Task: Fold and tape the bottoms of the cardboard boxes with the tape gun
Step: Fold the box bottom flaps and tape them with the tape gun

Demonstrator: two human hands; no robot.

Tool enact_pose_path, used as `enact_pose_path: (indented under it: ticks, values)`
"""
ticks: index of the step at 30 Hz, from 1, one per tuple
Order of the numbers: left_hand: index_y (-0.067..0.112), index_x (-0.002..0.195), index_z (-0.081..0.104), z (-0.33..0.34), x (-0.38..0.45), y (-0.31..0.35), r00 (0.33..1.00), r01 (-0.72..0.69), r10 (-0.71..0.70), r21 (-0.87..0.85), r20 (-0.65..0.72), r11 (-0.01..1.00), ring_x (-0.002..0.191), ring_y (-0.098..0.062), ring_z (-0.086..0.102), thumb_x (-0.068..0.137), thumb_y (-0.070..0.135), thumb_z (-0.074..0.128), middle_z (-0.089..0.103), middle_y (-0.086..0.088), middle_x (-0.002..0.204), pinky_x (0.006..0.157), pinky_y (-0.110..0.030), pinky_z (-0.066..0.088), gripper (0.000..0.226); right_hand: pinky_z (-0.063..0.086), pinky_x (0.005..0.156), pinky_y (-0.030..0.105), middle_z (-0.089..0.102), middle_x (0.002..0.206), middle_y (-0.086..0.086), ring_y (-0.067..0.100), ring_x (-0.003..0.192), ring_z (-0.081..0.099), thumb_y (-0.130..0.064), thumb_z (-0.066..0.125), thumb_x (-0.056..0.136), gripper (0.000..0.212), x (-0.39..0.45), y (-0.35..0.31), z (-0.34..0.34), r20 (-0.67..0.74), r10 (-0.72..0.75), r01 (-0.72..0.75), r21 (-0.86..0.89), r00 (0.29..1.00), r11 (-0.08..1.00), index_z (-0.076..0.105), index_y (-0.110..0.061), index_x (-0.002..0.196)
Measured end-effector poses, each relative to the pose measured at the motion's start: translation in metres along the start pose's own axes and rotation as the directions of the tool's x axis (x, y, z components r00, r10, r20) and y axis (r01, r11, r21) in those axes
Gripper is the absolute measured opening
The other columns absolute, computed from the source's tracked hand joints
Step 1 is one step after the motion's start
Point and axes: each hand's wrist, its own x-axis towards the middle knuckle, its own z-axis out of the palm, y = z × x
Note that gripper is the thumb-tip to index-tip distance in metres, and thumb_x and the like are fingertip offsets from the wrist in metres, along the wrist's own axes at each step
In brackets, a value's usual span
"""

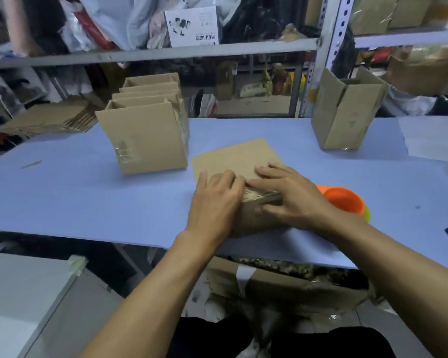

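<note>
A stack of flat cardboard boxes (237, 158) lies on the blue table (88, 192) in front of me. My left hand (216, 200) grips the stack's near left edge, fingers curled over the top sheets. My right hand (292, 195) rests on the top sheet with its fingers spread, the thumb against the stack's near side. The orange tape gun (343, 200) lies just right of my right wrist, partly hidden by it. A row of several assembled boxes (145, 130) stands at the back left. One more upright box (345, 112) stands at the back right.
Flattened cardboard (49, 117) is piled at the far left edge. Metal shelving (150, 54) full of bags and goods runs behind the table. A torn carton (295, 285) sits under the table near my legs. A white sheet (429, 138) lies at the right.
</note>
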Motion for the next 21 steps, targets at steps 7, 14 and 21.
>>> enact_pose_path:
  ticks: [7, 14, 21]
  values:
    - [0.025, 0.092, 0.065, -0.008, -0.015, -0.011, 0.998, 0.065, -0.046, -0.765, 0.046, 0.641, 0.125, 0.002, 0.049, 0.070, 0.012, 0.064, 0.067, 0.016, 0.115, 0.107, -0.036, 0.038, 0.026, 0.039, 0.102, 0.024, 0.074, 0.107, -0.006, 0.009, 0.104, 0.063, -0.044, 0.069, 0.079, 0.027, -0.008, 0.002, 0.016, -0.321, -0.109, 0.190, 0.231, 0.941, 0.954, 0.081, -0.026, 0.094]
    - [0.028, 0.089, 0.075, 0.017, -0.017, -0.015, 0.981, 0.137, -0.186, -0.878, 0.057, 0.458, 0.129, -0.005, 0.051, 0.073, 0.010, 0.077, 0.072, 0.017, 0.108, 0.112, -0.052, 0.035, 0.025, 0.045, 0.100, 0.024, 0.073, 0.105, -0.007, 0.014, 0.112, 0.063, -0.026, 0.077, 0.077, 0.020, -0.011, 0.017, 0.018, -0.328, -0.027, 0.161, 0.387, 0.944, 0.908, 0.080, -0.020, 0.095]
    - [0.030, 0.098, 0.077, 0.013, -0.020, -0.010, 0.967, 0.168, -0.243, -0.900, 0.072, 0.403, 0.127, -0.004, 0.054, 0.077, 0.011, 0.081, 0.070, 0.022, 0.109, 0.113, -0.046, 0.036, 0.029, 0.038, 0.106, 0.015, 0.066, 0.122, 0.004, 0.007, 0.126, 0.052, -0.009, 0.082, 0.077, 0.025, -0.020, 0.018, 0.005, -0.226, 0.090, 0.047, 0.537, 0.970, 0.842, 0.077, -0.018, 0.100]
